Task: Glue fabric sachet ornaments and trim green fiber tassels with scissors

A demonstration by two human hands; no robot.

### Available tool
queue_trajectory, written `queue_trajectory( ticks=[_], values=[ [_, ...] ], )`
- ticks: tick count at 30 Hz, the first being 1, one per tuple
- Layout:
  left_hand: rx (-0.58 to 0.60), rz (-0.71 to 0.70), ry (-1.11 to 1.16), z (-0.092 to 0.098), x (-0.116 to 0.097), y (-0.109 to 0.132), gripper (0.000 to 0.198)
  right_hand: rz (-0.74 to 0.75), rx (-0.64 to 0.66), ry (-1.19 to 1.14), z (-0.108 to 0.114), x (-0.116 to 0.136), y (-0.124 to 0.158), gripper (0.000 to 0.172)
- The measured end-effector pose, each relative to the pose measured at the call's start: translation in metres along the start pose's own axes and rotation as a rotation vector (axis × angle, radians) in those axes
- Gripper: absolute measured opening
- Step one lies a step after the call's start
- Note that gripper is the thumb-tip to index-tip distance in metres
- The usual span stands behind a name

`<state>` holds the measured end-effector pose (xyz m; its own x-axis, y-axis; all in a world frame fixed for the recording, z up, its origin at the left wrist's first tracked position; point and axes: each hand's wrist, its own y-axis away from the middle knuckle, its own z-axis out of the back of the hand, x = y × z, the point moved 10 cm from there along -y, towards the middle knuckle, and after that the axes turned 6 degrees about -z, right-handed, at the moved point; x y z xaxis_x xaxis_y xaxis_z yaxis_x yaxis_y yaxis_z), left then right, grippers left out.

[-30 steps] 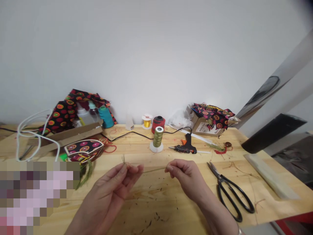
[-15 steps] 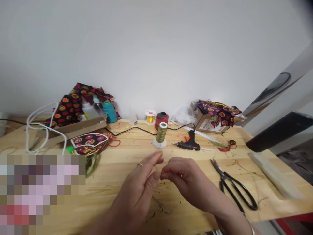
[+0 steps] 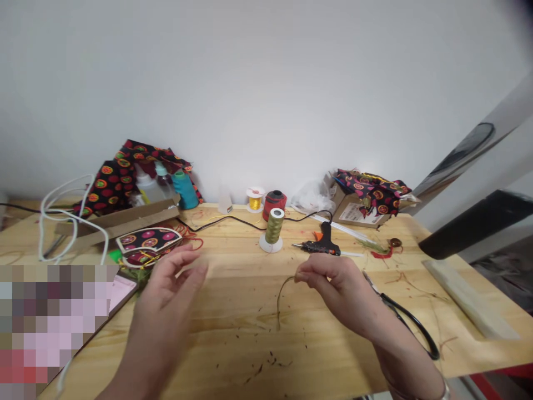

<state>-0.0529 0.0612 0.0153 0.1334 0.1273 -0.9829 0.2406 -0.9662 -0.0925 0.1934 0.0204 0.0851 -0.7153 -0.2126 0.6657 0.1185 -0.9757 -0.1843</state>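
Pinched in my right hand [image 3: 333, 289] is the end of a short olive thread [image 3: 278, 303], which curves down over the wooden table. My left hand [image 3: 166, 305] is raised at the left, slightly blurred, its fingers apart with nothing between them. It is nearest to the patterned fabric piece [image 3: 150, 240] and a bundle of green thread [image 3: 139, 276]. An olive thread spool [image 3: 274, 226] stands upright beyond my hands. Black-handled scissors [image 3: 412, 319] lie partly behind my right forearm.
A black glue gun [image 3: 320, 244] lies behind my right hand. Red [image 3: 275, 204] and yellow [image 3: 255, 201] spools stand near the wall. At the left are a white cable [image 3: 41, 222] and a blurred-out device [image 3: 120, 289]; a pale block [image 3: 466, 300] lies at the right.
My left hand has moved left, away from my right hand, and opened. My right hand has shifted slightly right, and the olive thread now shows hanging from its fingertips.
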Motion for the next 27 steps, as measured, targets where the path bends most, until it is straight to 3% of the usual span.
queue_trajectory(
  ticks=[2, 5, 9, 13, 18, 23, 27],
  values=[
    [0.030, -0.145, -0.131, -0.006, -0.018, 0.004, 0.018, 0.004, 0.007, 0.005, -0.002, 0.002, 0.000, 0.022],
    [0.167, -0.293, -0.288, -0.030, -0.039, 0.015, 0.013, 0.013, 0.027, -0.007, -0.008, 0.009, -0.001, 0.020],
    [0.444, -0.109, -0.242, -0.069, -0.024, 0.034, 0.023, 0.060, 0.092, -0.032, -0.021, 0.026, -0.002, 0.023],
    [0.617, -0.027, -0.197, -0.086, -0.009, 0.049, 0.028, 0.108, 0.174, -0.006, -0.035, 0.040, -0.004, 0.026],
    [0.676, -0.079, -0.287, -0.082, 0.003, 0.052, 0.038, 0.109, 0.194, 0.013, -0.044, 0.041, -0.008, 0.027],
    [0.656, -0.282, -0.399, -0.083, -0.009, 0.050, 0.033, 0.074, 0.230, 0.051, -0.050, 0.035, -0.012, 0.027],
    [0.614, -0.350, -0.409, -0.084, -0.015, 0.049, 0.028, 0.081, 0.263, 0.038, -0.056, 0.033, -0.015, 0.027]
  ],
)
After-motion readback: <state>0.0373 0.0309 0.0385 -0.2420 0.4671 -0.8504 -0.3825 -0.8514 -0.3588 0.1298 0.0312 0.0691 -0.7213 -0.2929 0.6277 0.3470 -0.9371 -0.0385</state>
